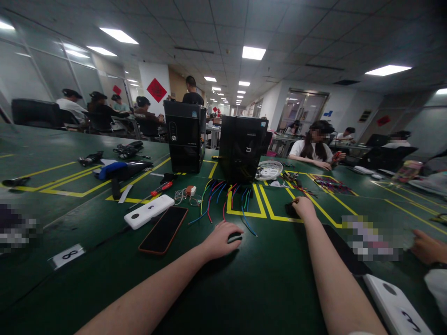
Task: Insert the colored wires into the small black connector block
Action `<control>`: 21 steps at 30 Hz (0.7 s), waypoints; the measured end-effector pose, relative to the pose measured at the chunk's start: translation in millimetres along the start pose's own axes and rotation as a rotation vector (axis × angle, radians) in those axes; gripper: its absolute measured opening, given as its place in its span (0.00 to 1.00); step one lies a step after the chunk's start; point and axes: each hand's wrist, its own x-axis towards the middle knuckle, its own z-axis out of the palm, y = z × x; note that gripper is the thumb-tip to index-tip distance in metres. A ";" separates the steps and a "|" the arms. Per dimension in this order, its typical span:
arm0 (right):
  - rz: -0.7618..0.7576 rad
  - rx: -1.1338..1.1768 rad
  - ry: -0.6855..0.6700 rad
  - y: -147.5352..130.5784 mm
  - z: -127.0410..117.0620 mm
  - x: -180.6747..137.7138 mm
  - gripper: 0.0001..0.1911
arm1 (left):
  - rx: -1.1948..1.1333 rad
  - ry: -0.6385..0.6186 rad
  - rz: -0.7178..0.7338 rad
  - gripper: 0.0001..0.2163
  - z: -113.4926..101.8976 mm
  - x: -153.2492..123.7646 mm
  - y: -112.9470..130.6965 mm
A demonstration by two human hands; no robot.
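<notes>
My left hand (221, 239) rests on the green table (265, 279), fingers curled over a small dark object (236, 237) that I cannot make out. My right hand (303, 207) reaches further ahead, fingers closed on a small dark thing (289, 208) beside a yellow floor-tape line. A bundle of coloured wires (223, 197) fans out on the table from a black computer case (242, 148) just beyond both hands. A second black case (185, 136) stands to its left.
A dark phone (163, 229), a white power bank (149, 211), a red-handled screwdriver (161, 188) and glasses (185, 195) lie at left. A white fan grille (268, 170) sits at right. Another person's hand (428, 246) is at far right. Several people sit at other tables.
</notes>
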 end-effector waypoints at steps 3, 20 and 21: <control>-0.009 -0.010 0.004 -1.4 0.1 -1.1 0.13 | -0.006 0.001 -0.001 0.13 -0.2 0.0 -0.1; -0.038 -0.050 -0.055 -10.8 -0.5 -2.6 0.15 | -0.004 0.011 0.006 0.13 2.5 0.1 -3.6; -0.041 -0.047 -0.072 -11.1 -0.7 -1.6 0.15 | -0.004 0.015 0.008 0.12 2.3 0.1 -3.2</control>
